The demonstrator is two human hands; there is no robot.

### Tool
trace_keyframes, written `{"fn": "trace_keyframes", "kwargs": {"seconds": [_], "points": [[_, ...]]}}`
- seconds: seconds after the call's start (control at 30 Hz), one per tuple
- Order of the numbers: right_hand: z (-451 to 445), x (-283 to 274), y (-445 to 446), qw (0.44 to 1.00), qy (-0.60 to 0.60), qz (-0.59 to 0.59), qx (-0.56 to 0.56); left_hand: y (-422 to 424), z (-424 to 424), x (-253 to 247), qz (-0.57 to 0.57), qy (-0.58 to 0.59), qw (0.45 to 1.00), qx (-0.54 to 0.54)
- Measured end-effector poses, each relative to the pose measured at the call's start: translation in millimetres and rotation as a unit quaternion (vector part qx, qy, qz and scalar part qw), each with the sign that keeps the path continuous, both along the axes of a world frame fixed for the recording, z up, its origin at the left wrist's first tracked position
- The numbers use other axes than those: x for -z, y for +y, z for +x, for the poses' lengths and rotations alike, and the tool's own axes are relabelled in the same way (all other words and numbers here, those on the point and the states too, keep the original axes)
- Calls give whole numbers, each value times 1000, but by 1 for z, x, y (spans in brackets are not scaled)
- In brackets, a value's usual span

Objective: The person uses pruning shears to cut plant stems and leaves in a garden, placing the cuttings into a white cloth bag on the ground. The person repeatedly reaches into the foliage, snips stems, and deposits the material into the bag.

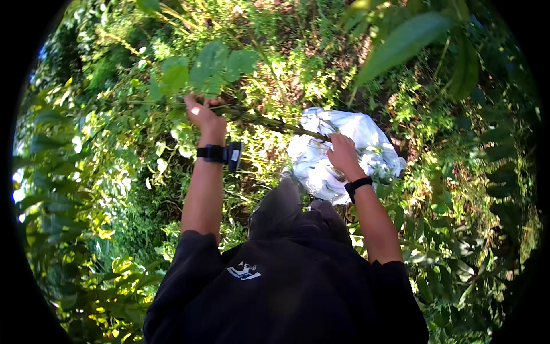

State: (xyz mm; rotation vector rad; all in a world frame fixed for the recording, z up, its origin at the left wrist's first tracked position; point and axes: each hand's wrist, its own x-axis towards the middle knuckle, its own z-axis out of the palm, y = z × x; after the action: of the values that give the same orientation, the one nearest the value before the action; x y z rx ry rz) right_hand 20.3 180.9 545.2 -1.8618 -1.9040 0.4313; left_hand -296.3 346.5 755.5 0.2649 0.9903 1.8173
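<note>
A long green plant stem (pixel 275 124) runs across in front of me, with dark nodes or pods along it and broad leaves (pixel 210 66) near its left end. My left hand (pixel 203 112) is closed around its left part. The right end of the stem is held in the fingers of my right hand (pixel 343 154). Below and beyond my right hand, a crumpled white plastic sack (pixel 374 133) lies on the ground, with some green leaves on it. What is inside the sack cannot be told.
Low weeds (pixel 249 159) cover the ground around my legs. Leafy shrubs (pixel 64 206) stand close on the left, and more foliage (pixel 455 253) on the right. A large leaf (pixel 404 45) hangs near the camera at the upper right.
</note>
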Motion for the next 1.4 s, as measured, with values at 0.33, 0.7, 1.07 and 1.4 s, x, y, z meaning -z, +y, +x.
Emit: {"fn": "trace_keyframes", "kwargs": {"seconds": [0.33, 0.7, 1.07, 1.4], "points": [[-50, 11, 19, 962, 256, -91, 17, -25, -49, -21, 21, -84, 996, 28], [-44, -3, 1, 973, 210, -78, 52, -23, -82, 6, -40, -239, 966, -91], [-61, -18, -4, 982, 178, -26, 58, -46, -109, 7, -144, -149, 978, -22], [-89, -7, -2, 991, 108, -41, 68, -74, -111, -19, -101, -138, 985, 12]]}}
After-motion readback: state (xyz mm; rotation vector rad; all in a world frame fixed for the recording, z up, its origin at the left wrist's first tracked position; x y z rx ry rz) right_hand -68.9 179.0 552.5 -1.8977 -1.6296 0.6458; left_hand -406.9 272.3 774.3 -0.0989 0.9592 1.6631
